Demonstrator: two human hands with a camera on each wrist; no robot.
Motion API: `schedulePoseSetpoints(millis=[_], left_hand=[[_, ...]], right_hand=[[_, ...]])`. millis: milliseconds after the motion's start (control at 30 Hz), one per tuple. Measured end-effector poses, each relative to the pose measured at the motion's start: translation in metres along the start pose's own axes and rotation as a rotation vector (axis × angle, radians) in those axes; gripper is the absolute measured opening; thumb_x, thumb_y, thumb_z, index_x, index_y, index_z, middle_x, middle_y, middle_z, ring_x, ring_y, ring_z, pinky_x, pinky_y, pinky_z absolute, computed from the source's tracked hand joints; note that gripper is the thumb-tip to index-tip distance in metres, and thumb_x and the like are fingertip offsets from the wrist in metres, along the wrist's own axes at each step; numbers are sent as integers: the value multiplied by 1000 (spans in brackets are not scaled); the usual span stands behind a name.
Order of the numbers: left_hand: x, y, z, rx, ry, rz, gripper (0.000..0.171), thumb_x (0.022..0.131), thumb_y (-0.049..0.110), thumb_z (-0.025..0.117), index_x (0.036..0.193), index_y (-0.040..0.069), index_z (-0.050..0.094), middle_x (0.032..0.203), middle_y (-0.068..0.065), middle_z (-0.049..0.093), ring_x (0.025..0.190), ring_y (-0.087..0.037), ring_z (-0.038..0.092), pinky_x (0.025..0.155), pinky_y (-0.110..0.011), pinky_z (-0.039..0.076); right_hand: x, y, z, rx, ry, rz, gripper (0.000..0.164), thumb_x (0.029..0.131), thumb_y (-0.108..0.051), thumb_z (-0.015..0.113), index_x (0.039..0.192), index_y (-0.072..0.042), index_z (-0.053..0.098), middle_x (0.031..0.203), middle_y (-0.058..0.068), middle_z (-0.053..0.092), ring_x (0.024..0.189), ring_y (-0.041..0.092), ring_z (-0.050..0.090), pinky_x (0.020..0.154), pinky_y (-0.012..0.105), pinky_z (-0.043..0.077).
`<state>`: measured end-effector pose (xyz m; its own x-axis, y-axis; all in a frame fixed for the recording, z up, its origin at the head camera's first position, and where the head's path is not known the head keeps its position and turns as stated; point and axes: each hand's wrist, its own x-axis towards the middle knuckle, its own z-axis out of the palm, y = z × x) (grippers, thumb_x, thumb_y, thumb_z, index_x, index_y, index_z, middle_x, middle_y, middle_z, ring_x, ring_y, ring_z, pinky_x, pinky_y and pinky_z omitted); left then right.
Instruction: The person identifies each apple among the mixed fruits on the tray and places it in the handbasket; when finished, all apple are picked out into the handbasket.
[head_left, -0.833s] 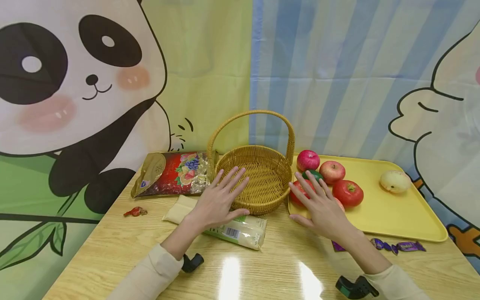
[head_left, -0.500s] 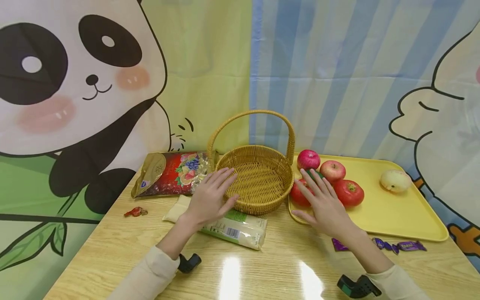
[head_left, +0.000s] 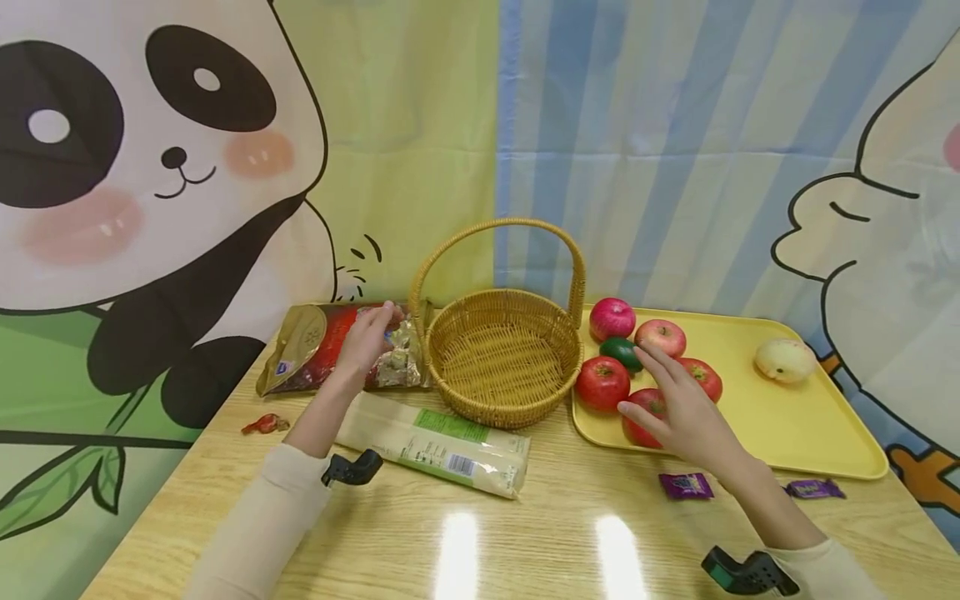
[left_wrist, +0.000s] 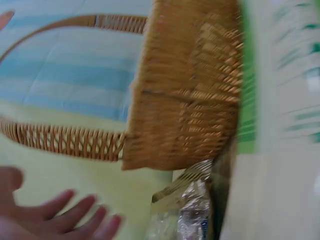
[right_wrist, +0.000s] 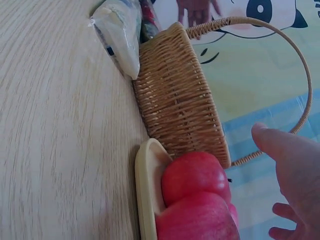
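Basket [head_left: 502, 408] at the middle of the frame, handle upright, backed by the curtain [head_left: 435, 125]. Just right of it, rounded left end of the yellow tray [head_left: 787, 437]. Broad strip of table [head_left: 375, 542] between the sleeves at the bottom of the frame; room on the tray too, from the apples [head_left: 602, 384] at its left end across to the pale fruit [head_left: 784, 360] at its upper right. Just off the tray's near edge, purple sweets [head_left: 686, 486]; at left, near the table's side edge, a red sweet [head_left: 264, 423].

Left hand [head_left: 365, 340] over the snack bag [head_left: 326, 337], left of the basket, thumb and fingers wide apart. Right hand [head_left: 690, 417] over the apples, likewise wide between thumb and fingers.

Compared with half a second ago, left hand farther up and left, off the basket's near side, with more of the long packet [head_left: 435, 442] uncovered; right hand a little farther right, with the near-left apple and the green fruit [head_left: 621, 352] now in plain sight. Basket and tray unmoved on the table.

In the left wrist view, curtain visible between fingertips and bag, and the bag's shiny end beside the basket. In the right wrist view, thumb clear of the apples, and apples low against the tray's raised lip; cannot tell whether tray and basket touch.
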<state>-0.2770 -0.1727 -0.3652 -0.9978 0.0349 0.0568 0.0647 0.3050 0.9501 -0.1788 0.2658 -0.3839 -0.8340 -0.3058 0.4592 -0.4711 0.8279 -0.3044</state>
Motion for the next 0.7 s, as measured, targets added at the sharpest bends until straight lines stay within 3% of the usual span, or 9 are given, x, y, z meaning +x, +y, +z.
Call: schedulePoseSetpoints(millis=[100,200,500,700], left_hand=[[18,-3,-3,-101,-209,-156,70,104,51,28,148,-3,32,154,-23,32,144,-38,29,115,-55,31],[31,-8,-2,-159,-314,-233,70,105,49,27,152,-2,21,157,-24,25,146,-38,24,117,-55,28],[50,-22,12,-326,-479,-321,60,106,38,32,153,2,19,158,-26,21,146,-40,22,111,-63,31],[55,-25,24,-325,-456,-357,55,105,29,41,148,-2,28,151,-28,33,141,-41,34,104,-62,41]], right_hand=[[-6,4,-2,8,-27,24,76,86,-31,74,148,-5,38,150,21,39,131,45,41,95,64,44],[-10,8,-4,12,-53,35,75,87,-31,73,147,-4,38,149,22,38,131,45,41,93,64,45],[-16,15,0,49,-147,77,77,85,-33,75,145,1,39,148,25,38,130,47,41,96,64,44],[-20,26,4,85,-223,152,83,81,-36,78,143,3,40,144,27,42,129,48,43,100,66,40]])
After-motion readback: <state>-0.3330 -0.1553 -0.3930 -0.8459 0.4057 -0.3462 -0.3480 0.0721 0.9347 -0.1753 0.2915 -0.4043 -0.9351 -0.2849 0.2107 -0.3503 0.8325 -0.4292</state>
